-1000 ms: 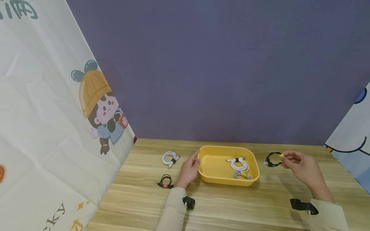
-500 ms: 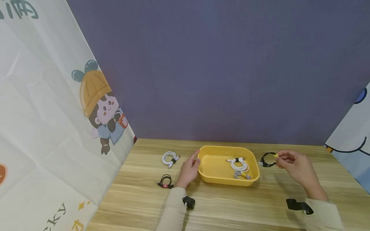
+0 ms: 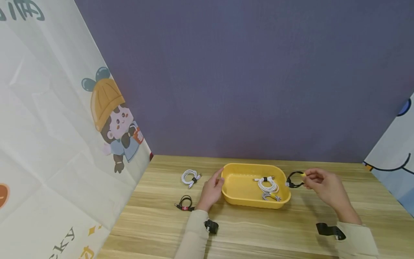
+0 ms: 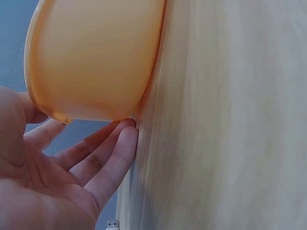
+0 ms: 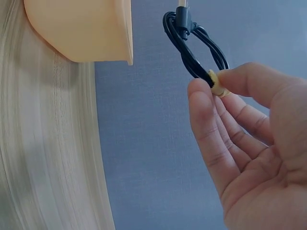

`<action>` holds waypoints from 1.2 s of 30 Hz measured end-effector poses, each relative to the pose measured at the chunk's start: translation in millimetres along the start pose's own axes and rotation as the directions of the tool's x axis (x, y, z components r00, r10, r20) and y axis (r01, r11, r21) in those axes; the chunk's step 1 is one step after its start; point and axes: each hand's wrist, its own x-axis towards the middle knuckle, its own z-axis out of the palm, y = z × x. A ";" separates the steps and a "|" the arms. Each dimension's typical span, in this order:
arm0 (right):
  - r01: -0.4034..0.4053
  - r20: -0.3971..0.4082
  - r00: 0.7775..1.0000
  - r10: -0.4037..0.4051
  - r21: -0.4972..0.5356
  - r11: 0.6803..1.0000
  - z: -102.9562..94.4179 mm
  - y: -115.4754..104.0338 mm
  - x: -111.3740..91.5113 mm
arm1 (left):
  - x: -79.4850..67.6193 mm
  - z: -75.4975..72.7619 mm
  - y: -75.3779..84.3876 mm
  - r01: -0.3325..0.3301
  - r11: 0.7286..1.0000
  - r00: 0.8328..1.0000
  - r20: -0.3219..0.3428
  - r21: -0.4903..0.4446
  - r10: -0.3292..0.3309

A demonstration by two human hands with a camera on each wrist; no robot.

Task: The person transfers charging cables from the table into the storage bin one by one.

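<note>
beside yellow tray (image 3: 249,203), my right grip (image 3: 328,189) pinches black usb cable (image 5: 187,55) by yellow tie (image 5: 216,82); left hand (image 3: 210,193), unclenched, likely steadies tray.

Your coiled black USB cable (image 5: 190,61), banded in yellow, is raised above the surface (image 3: 258,233) beside your yellow plastic tray (image 3: 239,185), which sits upright near the far edge.

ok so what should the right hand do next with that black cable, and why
Probably ease the black cable left over the yellow tray: the right hand pinches it by its yellow tie, its plug appears at the tray's right rim, and a white cable and a grey cable lie inside.
</note>
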 end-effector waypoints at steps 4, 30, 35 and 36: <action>0.006 0.005 1.000 -0.006 -0.011 1.000 1.2 -0.9 0.2 | 0.2 0.0 0.2 -0.005 1.000 1.000 0.000 0.001 0.005; 0.015 0.027 0.999 -0.016 0.021 1.000 9.2 -8.9 2.0 | -0.8 -0.8 2.3 0.005 1.000 1.000 0.009 -0.017 -0.004; 0.026 0.019 0.999 -0.026 0.015 1.000 11.6 -10.4 2.5 | -0.6 -0.9 2.2 0.005 1.000 1.000 0.012 -0.022 -0.005; 0.026 0.018 0.999 -0.027 0.017 1.000 12.2 -10.8 2.6 | -0.6 -0.9 2.4 0.005 1.000 1.000 0.012 -0.025 -0.005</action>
